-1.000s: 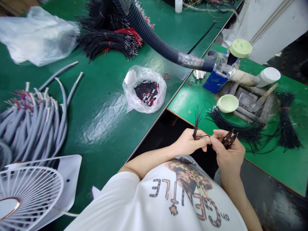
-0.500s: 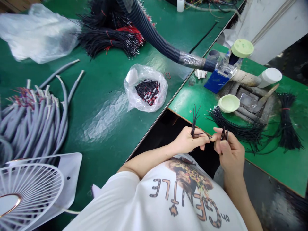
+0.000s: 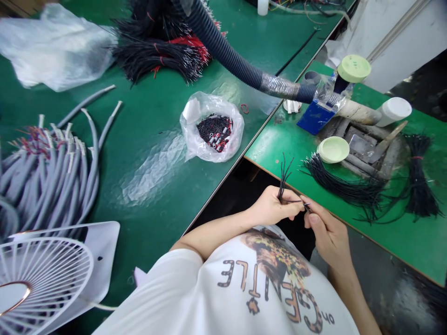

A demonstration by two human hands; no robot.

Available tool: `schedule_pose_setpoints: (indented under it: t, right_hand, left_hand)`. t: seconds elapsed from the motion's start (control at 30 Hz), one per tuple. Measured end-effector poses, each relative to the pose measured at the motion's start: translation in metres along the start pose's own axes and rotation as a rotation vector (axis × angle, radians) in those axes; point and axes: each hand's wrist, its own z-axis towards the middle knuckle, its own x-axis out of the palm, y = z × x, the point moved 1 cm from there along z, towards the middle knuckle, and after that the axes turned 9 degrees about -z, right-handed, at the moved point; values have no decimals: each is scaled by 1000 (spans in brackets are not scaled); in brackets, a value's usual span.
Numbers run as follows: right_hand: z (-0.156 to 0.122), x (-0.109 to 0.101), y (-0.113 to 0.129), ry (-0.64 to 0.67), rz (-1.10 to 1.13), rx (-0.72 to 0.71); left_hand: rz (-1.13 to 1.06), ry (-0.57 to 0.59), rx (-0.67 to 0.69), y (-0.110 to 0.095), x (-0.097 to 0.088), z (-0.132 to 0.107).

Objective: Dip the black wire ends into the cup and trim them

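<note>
My left hand (image 3: 277, 204) is closed round a few thin black wires (image 3: 285, 173), whose loose ends stick up above the fist. One wire runs out from its fingertips to the right. My right hand (image 3: 326, 230) is closed on a small dark two-pronged tool (image 3: 307, 206), mostly hidden by the fingers. The tool's tip meets the end of that wire, between the two hands. Just beyond my hands, a bundle of black wires (image 3: 344, 184) with bare silvery ends lies on the green bench.
A plastic bag (image 3: 238, 135) of small black and red parts sits on the green table (image 3: 150, 209). Grey cables (image 3: 52, 186) and a white fan (image 3: 45, 284) are at left. A ribbed hose (image 3: 240, 60) reaches over to a soldering pot area (image 3: 384, 158) beside a pale green bowl (image 3: 333, 150).
My right hand has moved left and turned, bringing the dark tool from pointing upward to the wire's end at my left fingertips. My left hand has hardly moved.
</note>
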Motion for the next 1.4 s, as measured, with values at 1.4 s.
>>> schedule_pose_setpoints:
  t: [1.4]
  right_hand:
    - [13,6,14,-41,-2,-66]
  left_hand:
    - [164,-36,166,-2,-2,-3]
